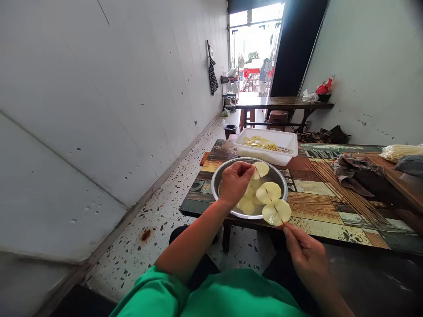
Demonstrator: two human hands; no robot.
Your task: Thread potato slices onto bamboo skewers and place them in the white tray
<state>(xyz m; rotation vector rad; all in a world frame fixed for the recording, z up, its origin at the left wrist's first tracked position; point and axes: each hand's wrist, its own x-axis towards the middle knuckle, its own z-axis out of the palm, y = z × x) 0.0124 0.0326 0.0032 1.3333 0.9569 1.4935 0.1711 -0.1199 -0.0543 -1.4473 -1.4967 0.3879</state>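
My left hand (238, 178) pinches the edge of a potato slice (261, 170) at the far end of a thin wooden skewer (261, 179). Two more pale slices, a middle one (269, 193) and a near one (276, 212), are threaded on the same stick. The near end of that skewer is gripped between the thumb and fingers of my right hand (306, 253). Below them stands a round metal bowl (216, 193) of water with several potato slices (246, 204) in it.
Behind the bowl, a white plastic tub (264, 155) contains skewered slices. Loose wooden skewers (346, 193) and a crumpled cloth (352, 171) lie on the patterned table (312, 207) to the right. A wall (132, 110) runs along the left; a dark table (277, 102) stands farther back.
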